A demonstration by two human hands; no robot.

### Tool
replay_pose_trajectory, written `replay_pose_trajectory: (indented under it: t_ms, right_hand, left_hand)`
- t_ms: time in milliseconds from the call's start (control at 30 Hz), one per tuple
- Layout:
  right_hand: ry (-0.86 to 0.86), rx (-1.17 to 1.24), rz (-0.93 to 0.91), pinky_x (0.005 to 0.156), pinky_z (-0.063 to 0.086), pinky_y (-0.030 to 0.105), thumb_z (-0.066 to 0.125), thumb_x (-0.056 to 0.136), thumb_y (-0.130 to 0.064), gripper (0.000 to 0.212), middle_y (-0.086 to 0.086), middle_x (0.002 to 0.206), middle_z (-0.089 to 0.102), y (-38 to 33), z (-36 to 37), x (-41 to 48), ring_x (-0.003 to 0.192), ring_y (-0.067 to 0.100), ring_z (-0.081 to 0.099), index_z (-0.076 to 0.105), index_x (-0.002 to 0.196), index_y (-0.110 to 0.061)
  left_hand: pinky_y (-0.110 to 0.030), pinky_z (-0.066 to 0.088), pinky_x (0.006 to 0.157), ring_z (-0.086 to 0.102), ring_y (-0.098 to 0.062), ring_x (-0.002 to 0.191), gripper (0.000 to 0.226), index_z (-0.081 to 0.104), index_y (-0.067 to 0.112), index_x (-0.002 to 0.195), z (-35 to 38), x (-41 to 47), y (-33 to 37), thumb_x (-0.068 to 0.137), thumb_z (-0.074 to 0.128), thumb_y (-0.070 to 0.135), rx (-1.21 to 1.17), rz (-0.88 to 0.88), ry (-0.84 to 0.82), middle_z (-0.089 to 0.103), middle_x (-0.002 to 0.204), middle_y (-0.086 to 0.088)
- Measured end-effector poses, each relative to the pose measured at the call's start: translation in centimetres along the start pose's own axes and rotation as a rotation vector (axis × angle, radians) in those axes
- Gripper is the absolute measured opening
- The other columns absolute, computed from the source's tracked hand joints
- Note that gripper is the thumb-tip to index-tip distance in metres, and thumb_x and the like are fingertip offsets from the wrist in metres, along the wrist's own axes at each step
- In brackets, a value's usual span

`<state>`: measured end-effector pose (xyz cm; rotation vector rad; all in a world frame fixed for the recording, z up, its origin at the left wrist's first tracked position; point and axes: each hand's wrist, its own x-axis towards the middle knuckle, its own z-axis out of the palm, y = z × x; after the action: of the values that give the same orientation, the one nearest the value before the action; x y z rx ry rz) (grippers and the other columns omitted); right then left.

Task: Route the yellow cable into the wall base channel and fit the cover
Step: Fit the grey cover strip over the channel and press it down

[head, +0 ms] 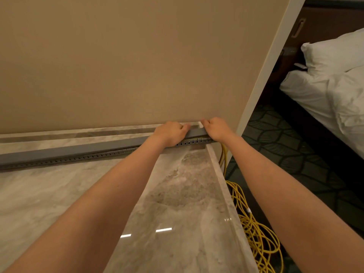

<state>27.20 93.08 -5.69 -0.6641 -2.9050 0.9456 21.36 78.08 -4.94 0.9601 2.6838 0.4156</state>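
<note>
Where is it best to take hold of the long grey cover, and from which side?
Take the grey cover at its right end, from above and the room side: it lies long and narrow against the wall, so probably only its top and front are free. The left hand and right hand grip it there, over the slotted channel.

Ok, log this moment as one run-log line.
step: fit grey cover | left hand: grips it near right end | right hand: grips its end | yellow cable: slack coiled on carpet
</note>
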Motion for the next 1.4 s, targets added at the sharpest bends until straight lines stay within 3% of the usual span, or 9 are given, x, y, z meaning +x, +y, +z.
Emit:
replay_pose_trajectory:
  t_ms: [133, 233, 367, 567, 800, 900, 1100, 1267, 1400]
  right_hand:
    - [0.001, 0.021, 0.004, 0.05, 0.027, 0.028, 0.04, 0.098, -0.025, 0.047, 0.002, 0.056, 0.041, 0.1, -1.2, -0.7, 0.053, 0.017, 0.039, 0.041, 0.053, -0.015]
    - [0.011, -0.038, 0.011, 0.048, 0.023, 0.029, 0.042, 0.095, -0.02, 0.046, 0.004, 0.054, 0.037, -0.2, -1.6, -0.6, 0.052, 0.018, 0.034, 0.036, 0.05, -0.013]
    - [-0.028, -0.009, 0.079, 0.05, 0.027, 0.029, 0.045, 0.096, -0.025, 0.044, 0.004, 0.058, 0.04, -0.4, -1.6, -0.4, 0.052, 0.017, 0.036, 0.039, 0.054, -0.012]
    - [-0.003, 0.2, 0.104, 0.051, 0.023, 0.029, 0.051, 0.092, -0.019, 0.043, 0.002, 0.057, 0.034, -0.2, -0.8, -1.1, 0.051, 0.015, 0.032, 0.035, 0.053, -0.015]
    - [-0.081, 0.474, 0.364, 0.049, 0.042, 0.024, 0.026, 0.102, -0.027, 0.03, 0.015, 0.085, 0.052, 0.6, -0.5, -1.3, 0.065, 0.021, 0.053, 0.045, 0.107, -0.004]
    - [-0.11, 0.534, 0.423, 0.031, 0.042, 0.016, 0.024, 0.103, -0.028, 0.026, 0.012, 0.075, 0.05, 0.4, -1.2, -1.6, 0.058, 0.02, 0.053, 0.038, 0.105, -0.005]
    - [-0.17, 0.378, 0.402, 0.035, 0.044, 0.014, 0.024, 0.101, -0.035, 0.036, 0.009, 0.071, 0.054, -0.4, -1.6, -2.1, 0.058, 0.017, 0.054, 0.046, 0.091, -0.009]
    - [-0.103, 0.287, 0.393, 0.058, 0.052, 0.028, 0.029, 0.097, -0.03, 0.033, 0.012, 0.071, 0.057, -0.3, -0.6, -1.2, 0.059, 0.023, 0.058, 0.051, 0.087, -0.008]
    - [-0.102, 0.237, 0.408, 0.053, 0.048, 0.028, 0.025, 0.096, -0.026, 0.035, 0.013, 0.069, 0.056, -0.2, -0.6, -1.0, 0.057, 0.022, 0.056, 0.046, 0.074, -0.009]
  left_hand:
    - [-0.029, 0.038, 0.064, 0.056, -0.022, 0.088, 0.037, 0.059, 0.018, 0.108, -0.5, -0.6, 0.2, 0.092, 0.048, 0.049, -0.062, 0.175, -0.047, 0.062, 0.096, -0.004]
    - [-0.031, 0.046, 0.08, 0.055, -0.017, 0.092, 0.042, 0.053, 0.019, 0.121, -1.0, -1.1, 0.2, 0.086, 0.062, 0.041, -0.066, 0.217, -0.066, 0.062, 0.113, -0.003]
    - [-0.032, 0.045, 0.083, 0.058, -0.024, 0.106, 0.044, 0.049, 0.021, 0.13, -1.6, -1.9, 0.7, 0.091, 0.055, 0.039, 0.157, 0.3, -0.035, 0.062, 0.12, -0.005]
    - [-0.035, 0.045, 0.077, 0.06, -0.029, 0.095, 0.036, 0.055, 0.02, 0.125, -1.6, -2.3, 0.4, 0.094, 0.05, 0.038, 0.299, 0.353, -0.052, 0.066, 0.105, -0.008]
    - [-0.038, 0.048, 0.083, 0.059, -0.028, 0.096, 0.037, 0.059, 0.017, 0.125, -1.3, -1.6, 0.3, 0.093, 0.053, 0.035, 0.248, 0.317, -0.069, 0.066, 0.106, -0.009]
    - [-0.032, 0.041, 0.073, 0.053, -0.023, 0.086, 0.032, 0.067, 0.01, 0.109, -1.2, -0.9, 0.3, 0.088, 0.059, 0.033, 0.213, 0.32, -0.051, 0.058, 0.094, -0.007]
    - [-0.026, 0.035, 0.056, 0.049, -0.021, 0.074, 0.027, 0.069, 0.007, 0.102, -1.6, -0.1, 1.3, 0.082, 0.068, 0.024, 0.122, 0.241, -0.167, 0.058, 0.082, -0.009]
    - [-0.028, 0.037, 0.064, 0.05, -0.022, 0.075, 0.024, 0.067, 0.007, 0.102, -1.1, -0.1, 1.4, 0.081, 0.065, 0.017, 0.12, 0.245, -0.178, 0.056, 0.082, -0.006]
    - [-0.03, 0.039, 0.069, 0.054, -0.026, 0.083, 0.023, 0.066, 0.006, 0.105, -0.2, -0.8, 0.8, 0.084, 0.059, 0.013, 0.037, 0.269, -0.099, 0.059, 0.091, -0.012]
